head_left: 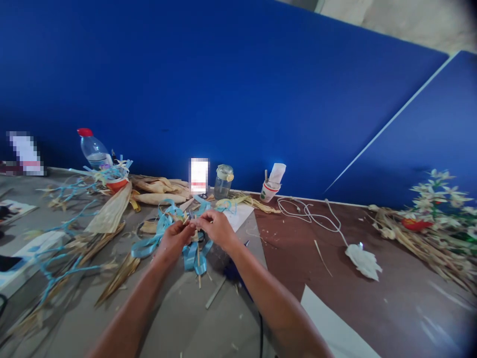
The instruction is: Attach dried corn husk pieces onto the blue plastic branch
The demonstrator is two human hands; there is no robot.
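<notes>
Close together above a spread of light-blue ribbon [194,258], both my hands are closed at the fingertips. My left hand [178,234] pinches something small and pale that I cannot make out. From the right, my right hand [215,226] meets it with thumb and finger pressed together, its fingertips almost touching the left ones. Blue ribbon loops [147,244] hang out to the left and below my hands. A thin straw-coloured stick points down under them. What lies between the fingertips is too small and partly hidden.
Dried husks [160,185], a lit phone [199,175], a glass jar [223,181] and a paper cup [269,191] stand along the blue partition. Blue-wrapped twigs [65,268] lie left. A white cable [316,217], white paper [331,323] and a flower bundle [439,214] lie right.
</notes>
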